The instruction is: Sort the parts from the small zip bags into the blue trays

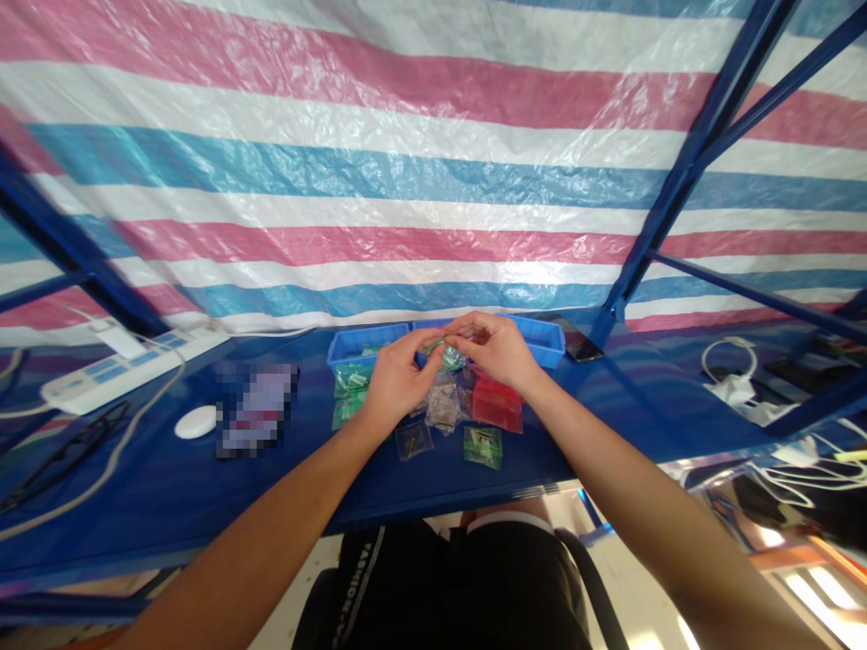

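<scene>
My left hand [401, 377] and my right hand [498, 348] meet above the middle of the blue bench, fingers closed on a small green-tinted plastic bag [450, 357]. Below them lies a pile of clear plastic bags [443, 406], their contents too small to name. Red plastic bags [498, 403] sit under my right hand, and green bags with small pale parts [350, 381] lie left of my left hand. Nearer the front edge are a clear bag with a brass-coloured piece [413, 441] and a green bag with metal pins [483, 446]. Blue bins [366, 341] stand behind, partly hidden by my hands.
A white power strip [128, 368] with cables, a white round object [196, 422] and a blurred-out item [261, 408] are on the left. A dark phone-like slab [575, 338] and a white coiled cable [730, 370] lie right. Blue metal posts [684, 171] frame a striped sheet.
</scene>
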Motion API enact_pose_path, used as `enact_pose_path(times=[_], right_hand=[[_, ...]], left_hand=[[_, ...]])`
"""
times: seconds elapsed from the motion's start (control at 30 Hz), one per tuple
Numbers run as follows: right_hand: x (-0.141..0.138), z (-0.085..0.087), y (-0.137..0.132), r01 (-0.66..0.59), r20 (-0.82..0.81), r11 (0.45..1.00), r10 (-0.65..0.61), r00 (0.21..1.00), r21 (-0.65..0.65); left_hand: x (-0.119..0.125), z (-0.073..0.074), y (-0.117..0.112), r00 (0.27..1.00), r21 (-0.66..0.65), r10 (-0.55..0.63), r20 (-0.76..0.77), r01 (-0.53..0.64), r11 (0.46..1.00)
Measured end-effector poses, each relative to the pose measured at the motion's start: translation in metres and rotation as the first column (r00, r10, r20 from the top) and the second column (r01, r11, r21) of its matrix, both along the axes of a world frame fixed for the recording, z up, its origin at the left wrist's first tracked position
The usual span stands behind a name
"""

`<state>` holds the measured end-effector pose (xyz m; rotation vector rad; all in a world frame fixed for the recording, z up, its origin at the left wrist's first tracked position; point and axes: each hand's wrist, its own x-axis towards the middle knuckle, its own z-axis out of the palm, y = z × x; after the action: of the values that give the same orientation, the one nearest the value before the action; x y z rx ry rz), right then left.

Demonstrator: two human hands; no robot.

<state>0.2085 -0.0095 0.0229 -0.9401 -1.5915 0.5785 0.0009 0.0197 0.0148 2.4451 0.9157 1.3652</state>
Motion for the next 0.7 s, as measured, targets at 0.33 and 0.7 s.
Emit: enact_pose_path(times=[0.33,0.7], right_hand=[[0.0,-0.0007,-0.0007,0.024,0.026,1.0,-0.024,0.999,0.02],[-0.0012,-0.0021,-0.0003,-0.008,-0.036,1.0,0.009,0.999,0.017]], left_hand=[[-0.0008,0.0011,-0.0028,0.999,-0.039,-0.035,-0.008,0.034,0.999],[-0.001,0.0051,-0.0027,0.998,-0.007,-0.065,0.008,0.065,0.998]])
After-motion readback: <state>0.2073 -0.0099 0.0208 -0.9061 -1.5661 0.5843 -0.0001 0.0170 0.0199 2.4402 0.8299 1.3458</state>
